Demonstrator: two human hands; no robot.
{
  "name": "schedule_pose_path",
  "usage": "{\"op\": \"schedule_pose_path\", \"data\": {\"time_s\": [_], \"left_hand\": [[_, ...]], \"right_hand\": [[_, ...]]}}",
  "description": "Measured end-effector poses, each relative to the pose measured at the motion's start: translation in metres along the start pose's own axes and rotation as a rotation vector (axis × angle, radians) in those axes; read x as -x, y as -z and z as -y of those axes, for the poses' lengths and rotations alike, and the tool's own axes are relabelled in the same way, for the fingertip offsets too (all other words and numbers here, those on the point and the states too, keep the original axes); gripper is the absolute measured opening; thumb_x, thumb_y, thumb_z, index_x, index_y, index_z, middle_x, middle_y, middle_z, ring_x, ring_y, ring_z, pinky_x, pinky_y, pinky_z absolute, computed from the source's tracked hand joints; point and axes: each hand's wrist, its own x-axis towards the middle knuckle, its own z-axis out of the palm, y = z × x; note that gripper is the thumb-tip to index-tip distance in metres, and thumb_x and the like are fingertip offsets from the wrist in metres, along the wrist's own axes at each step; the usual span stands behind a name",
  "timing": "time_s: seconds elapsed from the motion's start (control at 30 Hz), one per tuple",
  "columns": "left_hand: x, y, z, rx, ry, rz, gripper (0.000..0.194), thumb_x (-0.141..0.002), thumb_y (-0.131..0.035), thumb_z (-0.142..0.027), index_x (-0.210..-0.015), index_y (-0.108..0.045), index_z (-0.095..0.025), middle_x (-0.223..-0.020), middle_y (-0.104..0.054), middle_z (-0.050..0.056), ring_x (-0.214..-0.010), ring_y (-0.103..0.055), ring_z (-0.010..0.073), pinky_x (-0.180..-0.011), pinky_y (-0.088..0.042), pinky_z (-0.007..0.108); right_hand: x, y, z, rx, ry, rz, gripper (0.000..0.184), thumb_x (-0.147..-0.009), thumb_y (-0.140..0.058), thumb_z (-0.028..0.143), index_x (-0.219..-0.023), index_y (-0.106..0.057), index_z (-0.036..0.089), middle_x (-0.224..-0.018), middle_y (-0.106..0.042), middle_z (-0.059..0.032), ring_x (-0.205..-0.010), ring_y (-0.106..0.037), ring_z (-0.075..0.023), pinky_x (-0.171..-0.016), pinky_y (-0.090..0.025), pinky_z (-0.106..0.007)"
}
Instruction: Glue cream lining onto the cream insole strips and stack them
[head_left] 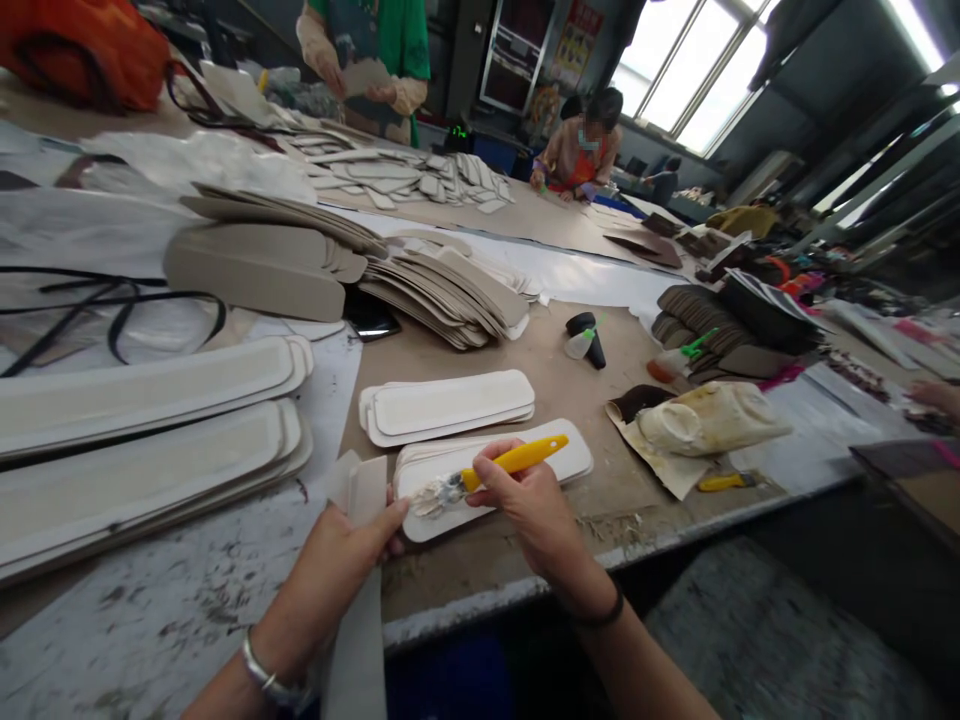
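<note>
My right hand (536, 510) grips the yellow handle of a glue brush (525, 455). The brush's whitened bristles press on the left end of a long white rounded panel (540, 465), the top one of a small stack. My left hand (349, 550) is closed around a folded beige strip (358, 640) that hangs down past the table edge. Its thumb reaches to the panel's left end, and some of its fingers are hidden behind the strip. Just beyond lies another small stack of white panels (454, 402).
Long white pieces (150, 480) are piled at left, beige panels (442, 295) behind. At right are a glue-crusted container (720, 418), a second yellow-handled brush (726, 482), a green-tipped bottle (679, 360) and dark stacked pieces (701, 325). People work across the tables.
</note>
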Motion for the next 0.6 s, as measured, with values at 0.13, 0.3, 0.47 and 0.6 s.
{"op": "schedule_pose_path", "data": {"time_s": [0.13,0.3,0.47,0.6], "left_hand": [[0.004,-0.001,-0.002,0.005,0.000,-0.002,0.032,-0.054,-0.067,-0.051,-0.058,-0.055,-0.022,-0.047,-0.056,-0.002,-0.051,-0.050,0.0160,-0.054,-0.039,0.028],[0.003,0.001,0.005,0.025,-0.001,-0.007,0.034,-0.055,-0.070,-0.052,-0.060,-0.057,-0.021,-0.049,-0.057,-0.002,-0.054,-0.052,0.0170,-0.055,-0.041,0.028],[-0.001,0.003,0.018,0.055,0.010,-0.043,0.038,-0.054,-0.076,-0.054,-0.061,-0.061,-0.020,-0.052,-0.060,-0.002,-0.053,-0.052,0.0170,-0.055,-0.040,0.027],[-0.001,0.004,0.025,0.042,0.035,-0.055,0.041,-0.058,-0.076,-0.057,-0.049,-0.060,-0.020,-0.051,-0.062,0.000,-0.057,-0.055,0.0200,-0.060,-0.041,0.029]], "right_hand": [[0.008,0.004,0.001,0.053,-0.002,-0.016,0.037,-0.065,-0.078,0.048,-0.075,-0.059,0.018,-0.070,-0.059,0.0018,-0.061,-0.059,-0.0129,-0.059,-0.056,-0.026],[0.008,0.026,0.002,0.300,0.186,-0.184,0.030,-0.071,-0.073,0.046,-0.075,-0.061,0.019,-0.071,-0.060,-0.0010,-0.064,-0.059,-0.0166,-0.062,-0.052,-0.029],[0.003,0.067,0.006,0.592,0.326,-0.374,0.025,-0.079,-0.066,0.044,-0.078,-0.064,0.020,-0.078,-0.063,-0.0045,-0.074,-0.061,-0.0205,-0.068,-0.049,-0.031],[0.002,0.094,0.017,0.815,0.487,-0.506,0.019,-0.082,-0.063,0.038,-0.075,-0.064,0.020,-0.081,-0.064,-0.0055,-0.077,-0.061,-0.0208,-0.078,-0.048,-0.034]]}}
